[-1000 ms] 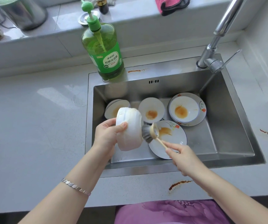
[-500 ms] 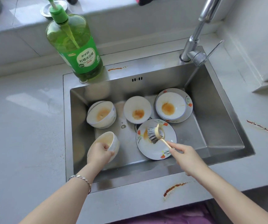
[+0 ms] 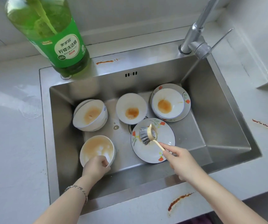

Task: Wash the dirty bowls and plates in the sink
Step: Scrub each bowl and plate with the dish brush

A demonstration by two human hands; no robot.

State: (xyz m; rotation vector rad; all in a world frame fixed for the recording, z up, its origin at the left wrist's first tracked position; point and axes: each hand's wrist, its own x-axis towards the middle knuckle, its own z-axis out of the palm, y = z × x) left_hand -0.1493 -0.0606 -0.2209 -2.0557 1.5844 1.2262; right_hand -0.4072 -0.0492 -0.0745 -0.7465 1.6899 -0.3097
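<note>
Steel sink [image 3: 219, 110] in a grey counter [image 3: 17, 143]. Right hand [image 3: 180, 160] pinches the brush [image 3: 147, 135] handle; the head lies up-left of its fingers [image 3: 165, 145], bristles on the centre plate [image 3: 146, 155]. Left hand [image 3: 96, 165] grips the lower-left bowl [image 3: 96, 147] by its rim.

**Dirty dishes in the steel sink**

On the sink [image 3: 219, 113] floor, the front bowl [image 3: 97, 148] is smeared orange-brown, and the left hand [image 3: 96, 165] grips its near rim. Behind it lean the stacked bowls [image 3: 90, 116]. The centre bowl [image 3: 130, 108] is stained. The back bowl [image 3: 167, 103] sits on a rear floral plate [image 3: 187, 101]. On the front floral plate [image 3: 151, 153] rests the brush [image 3: 147, 134] held by the right hand [image 3: 180, 160].
</note>
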